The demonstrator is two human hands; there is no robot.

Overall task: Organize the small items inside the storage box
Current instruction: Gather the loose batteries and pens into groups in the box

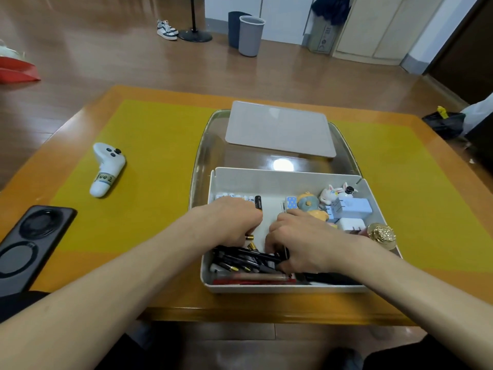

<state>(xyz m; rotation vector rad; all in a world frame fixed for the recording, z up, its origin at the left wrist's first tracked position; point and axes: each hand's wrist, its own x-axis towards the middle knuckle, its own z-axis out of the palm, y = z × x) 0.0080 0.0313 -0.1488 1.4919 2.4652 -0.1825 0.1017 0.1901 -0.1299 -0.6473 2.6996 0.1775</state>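
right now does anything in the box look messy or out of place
Yes: the black pens lie jumbled and crossing along the storage box's near wall, and loose batteries sit askew between both hands, unlike the upright row at the back.

A single view comes from a camera worn on the person's head, facing forward and steeply down over both forearms. It sits close above the hands: the left hand (229, 220) and right hand (301, 241) fill the lower middle of the frame, inside the storage box (282, 180). The wide-angle lens bends the counter (170, 311) edges outward (the near rim runs just beneath the forearms). Beyond the hands the view reaches the floor (106, 49) and cupboards (386, 28) at the far wall.
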